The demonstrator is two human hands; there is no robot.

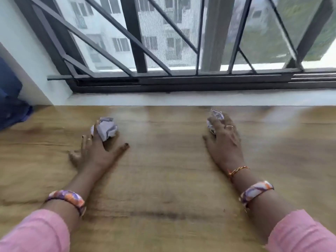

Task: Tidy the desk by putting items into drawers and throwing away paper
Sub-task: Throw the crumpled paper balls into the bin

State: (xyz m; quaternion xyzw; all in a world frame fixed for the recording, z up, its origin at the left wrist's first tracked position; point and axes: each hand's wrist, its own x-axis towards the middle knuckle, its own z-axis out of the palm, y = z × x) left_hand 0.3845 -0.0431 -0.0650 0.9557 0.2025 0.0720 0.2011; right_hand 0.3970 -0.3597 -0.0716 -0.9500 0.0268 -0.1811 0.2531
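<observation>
Head cam: both hands are out on the wooden desk [163,179]. Left hand [94,151] has fingers spread, loose grip touching a crumpled white paper ball [106,129]. Right hand [224,142] covers another crumpled white paper wad [216,116]; can't tell if it's gripped.

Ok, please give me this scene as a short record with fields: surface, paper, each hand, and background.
surface: wooden desk, bare apart from the paper and the hands
paper: two crumpled paper balls, left paper ball and right paper ball, both far from the person, toward the window
left hand: fingers spread, touching the left ball, not yet closed on it
right hand: fingers over the right ball; grip cannot be judged because of blur
background: barred window behind the desk; blue object at the far left edge
drawers, bin: not visible
</observation>
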